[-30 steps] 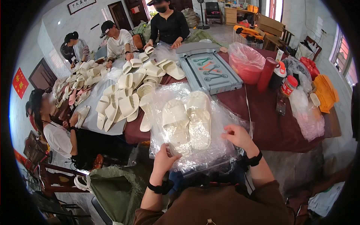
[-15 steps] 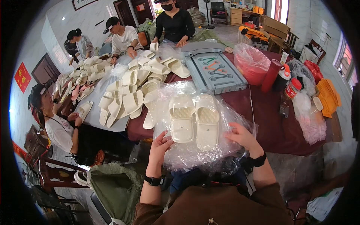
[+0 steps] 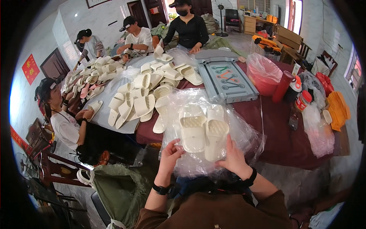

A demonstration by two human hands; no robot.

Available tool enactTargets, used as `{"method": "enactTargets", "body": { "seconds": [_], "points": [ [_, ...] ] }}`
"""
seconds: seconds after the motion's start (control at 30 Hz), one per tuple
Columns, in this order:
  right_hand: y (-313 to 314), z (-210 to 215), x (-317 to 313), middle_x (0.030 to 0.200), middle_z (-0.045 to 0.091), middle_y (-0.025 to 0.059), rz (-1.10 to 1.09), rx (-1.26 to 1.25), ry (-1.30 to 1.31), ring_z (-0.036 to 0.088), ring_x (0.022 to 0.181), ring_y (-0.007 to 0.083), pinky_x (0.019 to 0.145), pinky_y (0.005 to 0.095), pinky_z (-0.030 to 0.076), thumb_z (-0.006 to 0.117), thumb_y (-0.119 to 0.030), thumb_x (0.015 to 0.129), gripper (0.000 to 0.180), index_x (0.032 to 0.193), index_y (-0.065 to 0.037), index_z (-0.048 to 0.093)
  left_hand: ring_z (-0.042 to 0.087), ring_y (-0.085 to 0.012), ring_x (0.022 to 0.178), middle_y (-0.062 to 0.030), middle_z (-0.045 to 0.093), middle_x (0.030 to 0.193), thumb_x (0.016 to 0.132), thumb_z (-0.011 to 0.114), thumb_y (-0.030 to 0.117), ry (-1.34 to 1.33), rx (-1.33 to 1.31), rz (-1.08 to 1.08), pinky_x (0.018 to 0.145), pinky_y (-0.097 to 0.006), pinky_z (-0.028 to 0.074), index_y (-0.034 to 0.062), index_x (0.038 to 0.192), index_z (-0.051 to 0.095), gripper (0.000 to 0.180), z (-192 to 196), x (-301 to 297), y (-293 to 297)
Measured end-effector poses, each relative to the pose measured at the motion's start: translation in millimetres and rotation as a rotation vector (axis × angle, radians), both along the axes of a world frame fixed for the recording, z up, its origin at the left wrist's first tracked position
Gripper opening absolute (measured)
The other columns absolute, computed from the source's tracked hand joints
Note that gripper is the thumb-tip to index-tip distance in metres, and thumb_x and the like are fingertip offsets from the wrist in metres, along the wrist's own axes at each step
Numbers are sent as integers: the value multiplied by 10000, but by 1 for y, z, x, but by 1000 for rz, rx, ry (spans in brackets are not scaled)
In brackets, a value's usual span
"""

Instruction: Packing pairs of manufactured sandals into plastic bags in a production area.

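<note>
Two cream slippers (image 3: 192, 131) lie side by side on clear plastic bags (image 3: 246, 143) at the table's near edge. The right-hand slipper (image 3: 216, 139) is tilted, its near end angled toward the left one. My left hand (image 3: 170, 155) has curled fingers and pinches the plastic beside the left slipper's near end. Against the right slipper's near end, my right hand (image 3: 234, 157) grips with the thumb at its lower edge and the index finger along its side. Whether the slippers are inside a bag or on top of it, I cannot tell.
Beyond lies a heap of cream slippers (image 3: 143, 99). A grey paper trimmer (image 3: 228, 78), a pink bag-lined tub (image 3: 263, 78), a red flask (image 3: 283, 87) and orange packs (image 3: 338, 110) stand to the right. Several people work around the table. A green sack (image 3: 118, 191) sits lower left.
My right hand has moved inward from the plastic onto the right slipper, which has tilted and shifted. My left hand stays by the left slipper. The whole view has shifted slightly.
</note>
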State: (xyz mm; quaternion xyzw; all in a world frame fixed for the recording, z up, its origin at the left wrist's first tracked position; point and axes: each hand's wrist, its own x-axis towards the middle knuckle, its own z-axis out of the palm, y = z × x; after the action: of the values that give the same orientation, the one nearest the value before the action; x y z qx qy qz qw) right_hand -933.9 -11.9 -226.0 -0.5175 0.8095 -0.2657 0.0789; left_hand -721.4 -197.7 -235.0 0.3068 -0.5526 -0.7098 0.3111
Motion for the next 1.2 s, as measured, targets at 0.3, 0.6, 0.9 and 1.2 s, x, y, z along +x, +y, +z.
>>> {"method": "enactTargets", "body": {
  "seconds": [0.3, 0.6, 0.9, 1.2],
  "points": [
    [-5, 2, -3, 1247, 504, 212, 83, -88, 215, 528, 1113, 402, 924, 457, 461, 819, -167, 667, 984, 1474, 15, 286, 643, -103, 852, -33, 670, 932, 874, 577, -20, -33, -107, 4, 712, -217, 471, 26, 1260, 520, 393, -23, 8, 9],
    [-7, -16, 1, 1281, 499, 213, 106, -254, 124, 515, 1120, 398, 936, 455, 452, 779, -89, 690, 617, 1240, -15, 508, 608, -100, 784, -26, 642, 883, 811, 490, -66, -80, -186, -11, 671, -241, 462, 20, 1153, 551, 358, -48, 9, -8],
    [-20, -37, -28, 1178, 563, 181, 396, -351, 251, 533, 1057, 394, 896, 457, 461, 681, -49, 762, 280, 1012, -4, 562, 552, -102, 713, -8, 565, 801, 841, 485, -19, -126, -248, -4, 639, -261, 461, 21, 989, 555, 168, -65, 9, 1],
    [-35, -20, -56, 1092, 611, 119, -10, -376, -374, 627, 913, 259, 741, 351, 503, 614, 41, 790, 307, 1083, -35, 563, 571, -111, 686, -12, 574, 798, 829, 501, -11, -124, -184, 144, 609, -259, 470, 55, 979, 560, 174, -63, -32, -45]
  ]
}}
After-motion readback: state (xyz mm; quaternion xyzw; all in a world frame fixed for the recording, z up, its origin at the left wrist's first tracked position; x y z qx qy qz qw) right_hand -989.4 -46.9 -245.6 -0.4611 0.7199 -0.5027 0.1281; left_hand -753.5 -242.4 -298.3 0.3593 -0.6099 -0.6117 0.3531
